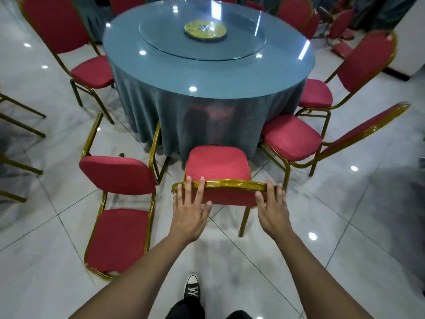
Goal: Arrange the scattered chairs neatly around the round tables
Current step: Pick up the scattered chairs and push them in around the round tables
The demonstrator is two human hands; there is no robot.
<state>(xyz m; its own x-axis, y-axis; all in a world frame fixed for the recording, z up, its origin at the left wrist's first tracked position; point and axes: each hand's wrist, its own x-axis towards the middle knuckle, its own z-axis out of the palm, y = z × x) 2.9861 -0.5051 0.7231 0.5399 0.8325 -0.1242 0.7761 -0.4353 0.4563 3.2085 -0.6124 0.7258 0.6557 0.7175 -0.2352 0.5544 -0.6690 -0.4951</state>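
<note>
- Both hands are on the gold top rail of the near chair; the left hand lies with straight fingers over the rail and thumb against the red back, the right hand likewise at the rail's right end. Neither is clamped round it; fingers are spread and pressing.
- Near chair stands directly in front of the person, seat facing the round table, front edge just at the hanging tablecloth.
- Judgement: the step in hand is a final push-in. An even push from both hands should keep the seat square to the table; a heavier side would likely swing it.
- Judgement: little travel remains, since the seat front already meets the cloth; pushing further risks bunching the fabric.
- Left side: a toppled chair lies on the floor just beside, its legs pointing toward the table. It narrows the gap and looks unarranged.
- Right side: a neighbouring chair sits near, angled, its seat corner close to the near chair's.
- Open floor lies behind and to the right; the person's shoe is well back from the chair legs.
</note>
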